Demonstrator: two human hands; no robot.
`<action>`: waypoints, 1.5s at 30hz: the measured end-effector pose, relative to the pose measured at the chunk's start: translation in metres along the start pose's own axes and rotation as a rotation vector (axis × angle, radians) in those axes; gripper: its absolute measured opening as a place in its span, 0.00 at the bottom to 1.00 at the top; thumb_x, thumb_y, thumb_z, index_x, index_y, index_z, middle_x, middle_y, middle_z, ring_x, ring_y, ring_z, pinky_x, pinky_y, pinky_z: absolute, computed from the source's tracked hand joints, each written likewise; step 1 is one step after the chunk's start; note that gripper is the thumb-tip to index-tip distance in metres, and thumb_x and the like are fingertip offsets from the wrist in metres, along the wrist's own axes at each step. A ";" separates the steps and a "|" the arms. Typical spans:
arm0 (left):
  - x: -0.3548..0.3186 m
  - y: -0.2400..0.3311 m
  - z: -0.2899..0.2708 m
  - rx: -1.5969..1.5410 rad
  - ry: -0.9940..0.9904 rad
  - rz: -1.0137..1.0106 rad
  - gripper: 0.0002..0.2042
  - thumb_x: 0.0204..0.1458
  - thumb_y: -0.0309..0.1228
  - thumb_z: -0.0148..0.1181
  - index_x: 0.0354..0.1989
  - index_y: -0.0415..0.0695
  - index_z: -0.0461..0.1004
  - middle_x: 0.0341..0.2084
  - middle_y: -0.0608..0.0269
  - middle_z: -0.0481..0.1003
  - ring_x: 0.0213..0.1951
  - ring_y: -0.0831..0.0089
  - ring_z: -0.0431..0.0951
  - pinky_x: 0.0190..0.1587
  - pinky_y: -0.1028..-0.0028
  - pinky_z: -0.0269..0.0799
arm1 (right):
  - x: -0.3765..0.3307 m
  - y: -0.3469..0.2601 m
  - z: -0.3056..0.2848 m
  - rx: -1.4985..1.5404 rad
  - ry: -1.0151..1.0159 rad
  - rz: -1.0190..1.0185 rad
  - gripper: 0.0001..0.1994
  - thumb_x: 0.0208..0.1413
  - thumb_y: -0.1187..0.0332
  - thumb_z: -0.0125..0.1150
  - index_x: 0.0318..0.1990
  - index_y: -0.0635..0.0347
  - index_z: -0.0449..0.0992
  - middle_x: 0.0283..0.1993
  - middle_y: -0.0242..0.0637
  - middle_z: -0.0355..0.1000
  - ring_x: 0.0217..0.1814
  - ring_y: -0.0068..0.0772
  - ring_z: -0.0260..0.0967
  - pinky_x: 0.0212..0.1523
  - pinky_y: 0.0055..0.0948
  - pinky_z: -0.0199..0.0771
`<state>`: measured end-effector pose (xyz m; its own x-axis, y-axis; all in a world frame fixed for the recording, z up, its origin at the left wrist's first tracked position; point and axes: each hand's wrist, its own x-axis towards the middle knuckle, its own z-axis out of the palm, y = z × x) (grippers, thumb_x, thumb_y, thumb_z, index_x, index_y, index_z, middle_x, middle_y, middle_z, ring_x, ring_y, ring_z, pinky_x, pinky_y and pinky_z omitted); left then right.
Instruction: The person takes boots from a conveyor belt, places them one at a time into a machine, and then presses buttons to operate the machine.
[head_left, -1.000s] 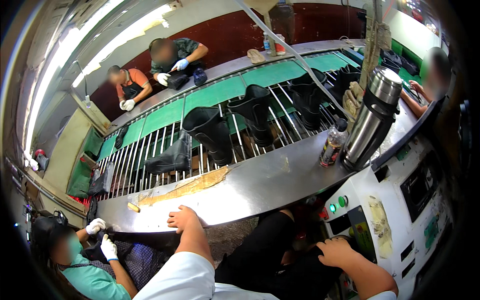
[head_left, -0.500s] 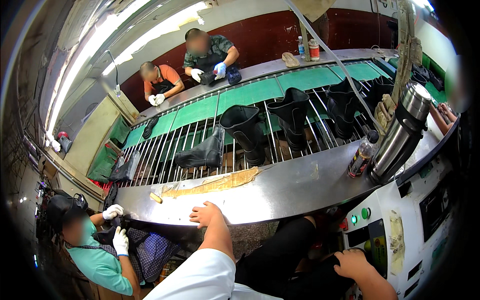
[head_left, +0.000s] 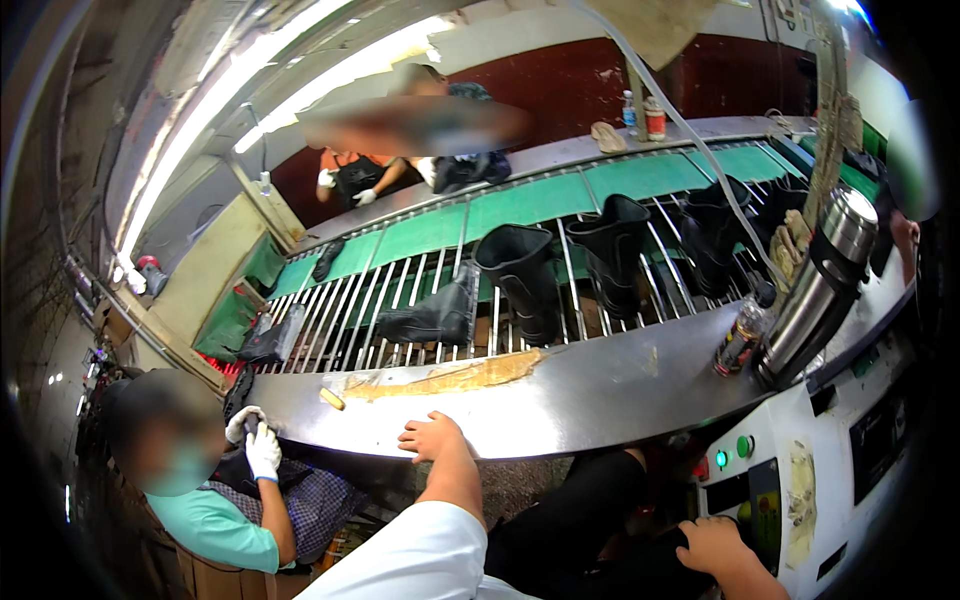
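My left hand (head_left: pixel 432 437) rests palm down on the front edge of a metal bench (head_left: pixel 560 405), fingers spread and holding nothing. A small tan stick-like piece (head_left: pixel 332 399) lies to its left, beside a strip of brown tape (head_left: pixel 470 375) stuck to the bench. Low on the right, my right hand (head_left: pixel 712 545) lies loosely over my black-clad leg, beside a white control box (head_left: pixel 800 480); it holds nothing. Beyond the bench, on metal rollers (head_left: pixel 400 300), a black boot (head_left: pixel 435 312) lies on its side and several black boots (head_left: pixel 520 280) stand upright.
A steel thermos (head_left: pixel 820 285) and a drink bottle (head_left: pixel 742 335) stand on the bench at right. At lower left a gloved co-worker (head_left: pixel 215 525) holds something dark. Two more people (head_left: pixel 370 175) work across the rollers, by a green belt (head_left: pixel 520 205). A hose (head_left: pixel 690 140) hangs down.
The whole scene sits slightly further right and lower as my head turned. The co-worker at left has lowered the head and brought both gloves together. My hands stay where they were.
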<state>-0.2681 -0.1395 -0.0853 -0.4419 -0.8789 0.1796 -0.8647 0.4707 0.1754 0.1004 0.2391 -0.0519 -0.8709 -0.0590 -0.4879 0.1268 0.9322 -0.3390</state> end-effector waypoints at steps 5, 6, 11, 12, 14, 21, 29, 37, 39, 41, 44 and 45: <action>-0.004 -0.001 -0.014 -0.031 -0.016 0.003 0.28 0.54 0.47 0.47 0.59 0.40 0.61 0.61 0.45 0.56 0.65 0.54 0.51 0.55 0.46 0.60 | -0.001 0.002 -0.007 0.038 -0.067 -0.006 0.26 0.47 0.51 0.57 0.51 0.57 0.73 0.41 0.48 0.74 0.45 0.50 0.71 0.46 0.47 0.70; -0.006 -0.001 -0.017 -0.037 -0.016 0.003 0.28 0.54 0.47 0.48 0.59 0.40 0.61 0.61 0.45 0.56 0.65 0.54 0.51 0.55 0.46 0.59 | -0.002 -0.002 -0.009 0.035 -0.059 0.005 0.25 0.48 0.54 0.58 0.51 0.57 0.70 0.43 0.49 0.72 0.47 0.52 0.70 0.48 0.48 0.70; -0.001 -0.001 -0.001 -0.044 -0.009 -0.009 0.29 0.54 0.47 0.46 0.60 0.40 0.60 0.63 0.44 0.55 0.65 0.54 0.51 0.56 0.45 0.57 | -0.007 -0.010 -0.010 0.008 -0.034 0.023 0.22 0.50 0.59 0.58 0.51 0.59 0.67 0.46 0.52 0.70 0.49 0.54 0.68 0.48 0.48 0.70; -0.003 -0.001 -0.002 -0.047 -0.015 -0.006 0.29 0.54 0.47 0.47 0.60 0.40 0.60 0.63 0.44 0.55 0.65 0.54 0.51 0.56 0.45 0.57 | -0.009 -0.010 -0.009 0.005 -0.030 0.032 0.22 0.50 0.59 0.58 0.51 0.59 0.67 0.46 0.52 0.70 0.48 0.54 0.68 0.48 0.48 0.70; -0.009 0.003 -0.007 -0.054 -0.021 0.003 0.29 0.54 0.47 0.47 0.60 0.40 0.60 0.63 0.44 0.55 0.65 0.54 0.51 0.57 0.45 0.58 | -0.007 -0.012 -0.012 -0.003 -0.051 0.035 0.23 0.50 0.60 0.58 0.52 0.59 0.66 0.46 0.52 0.70 0.49 0.53 0.68 0.48 0.48 0.71; -0.004 -0.003 -0.015 -0.024 -0.009 -0.009 0.28 0.54 0.47 0.47 0.59 0.41 0.61 0.61 0.46 0.57 0.64 0.55 0.52 0.54 0.47 0.61 | 0.003 -0.001 -0.006 0.010 -0.049 -0.013 0.25 0.47 0.51 0.57 0.51 0.56 0.73 0.41 0.47 0.74 0.46 0.50 0.72 0.46 0.47 0.70; -0.004 0.002 -0.011 0.013 -0.004 0.002 0.28 0.55 0.48 0.46 0.59 0.43 0.61 0.61 0.47 0.57 0.65 0.56 0.52 0.51 0.50 0.63 | -0.002 0.002 0.003 -0.030 0.005 -0.017 0.25 0.47 0.52 0.57 0.50 0.55 0.73 0.42 0.46 0.74 0.46 0.49 0.72 0.48 0.44 0.70; -0.004 0.001 -0.012 0.034 -0.022 -0.007 0.28 0.55 0.48 0.44 0.60 0.43 0.60 0.62 0.48 0.56 0.65 0.56 0.51 0.51 0.49 0.63 | -0.003 -0.002 -0.003 -0.009 -0.014 -0.017 0.25 0.48 0.51 0.57 0.51 0.54 0.72 0.43 0.45 0.73 0.48 0.49 0.71 0.49 0.45 0.69; 0.000 0.001 -0.008 0.044 -0.019 -0.008 0.29 0.55 0.49 0.44 0.61 0.43 0.59 0.62 0.48 0.56 0.65 0.56 0.52 0.51 0.49 0.63 | -0.003 -0.004 -0.005 -0.022 -0.023 -0.014 0.25 0.48 0.51 0.57 0.51 0.54 0.71 0.43 0.45 0.73 0.49 0.48 0.70 0.50 0.44 0.68; 0.000 0.000 -0.008 0.044 -0.021 -0.010 0.29 0.55 0.49 0.44 0.61 0.43 0.59 0.62 0.48 0.56 0.65 0.56 0.52 0.51 0.49 0.63 | -0.002 -0.004 -0.006 -0.021 -0.036 -0.009 0.25 0.48 0.51 0.57 0.52 0.54 0.71 0.44 0.45 0.73 0.50 0.48 0.70 0.51 0.44 0.67; 0.002 0.001 -0.002 0.048 0.001 -0.016 0.28 0.55 0.48 0.45 0.60 0.43 0.59 0.62 0.48 0.56 0.65 0.56 0.52 0.51 0.49 0.62 | -0.002 -0.003 -0.007 -0.002 -0.055 0.000 0.25 0.49 0.52 0.57 0.52 0.54 0.71 0.45 0.46 0.73 0.50 0.49 0.69 0.51 0.45 0.67; 0.003 0.000 -0.001 0.047 0.005 -0.018 0.28 0.55 0.48 0.45 0.60 0.43 0.60 0.62 0.48 0.56 0.64 0.56 0.52 0.51 0.49 0.62 | -0.002 -0.004 -0.009 0.002 -0.060 0.002 0.25 0.49 0.52 0.57 0.52 0.54 0.71 0.45 0.46 0.73 0.50 0.49 0.69 0.52 0.45 0.67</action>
<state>-0.2695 -0.1424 -0.0841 -0.4255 -0.8866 0.1816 -0.8826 0.4508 0.1332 0.0972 0.2382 -0.0427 -0.8405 -0.0786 -0.5361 0.1297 0.9315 -0.3399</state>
